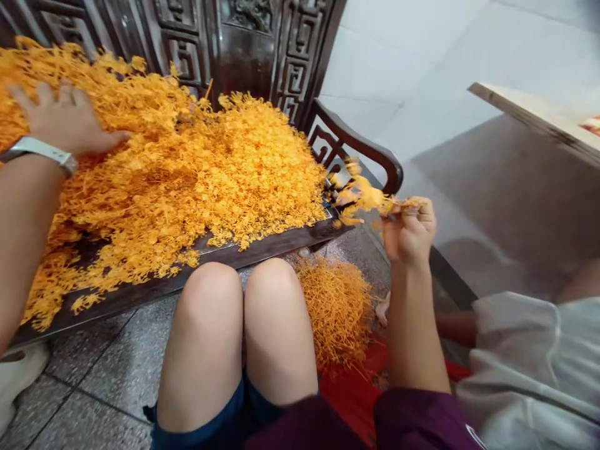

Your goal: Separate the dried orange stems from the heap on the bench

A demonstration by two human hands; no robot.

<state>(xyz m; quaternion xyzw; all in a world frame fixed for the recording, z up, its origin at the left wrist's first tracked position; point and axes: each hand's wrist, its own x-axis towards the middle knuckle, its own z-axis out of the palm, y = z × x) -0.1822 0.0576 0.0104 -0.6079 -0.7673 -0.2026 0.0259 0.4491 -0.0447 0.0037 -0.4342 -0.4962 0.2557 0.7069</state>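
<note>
A large heap of orange plastic flower-like sprigs (187,169) covers the seat of a dark carved bench. My left hand (70,119), with a pale watch band at the wrist, lies on the heap at the left, its fingers spread and holding nothing. Off the bench's right end, my right hand (412,228) is closed around the stems of an orange plastic sprig (363,194). Its flower end points left toward the armrest and is blurred.
The wooden bench (328,234) has a curved armrest (375,153) at its right. Below, beside my knees, a bundle of orange stems (335,309) stands near red material (351,400). Another person in light clothing (529,369) sits at right, under a wooden board (529,119).
</note>
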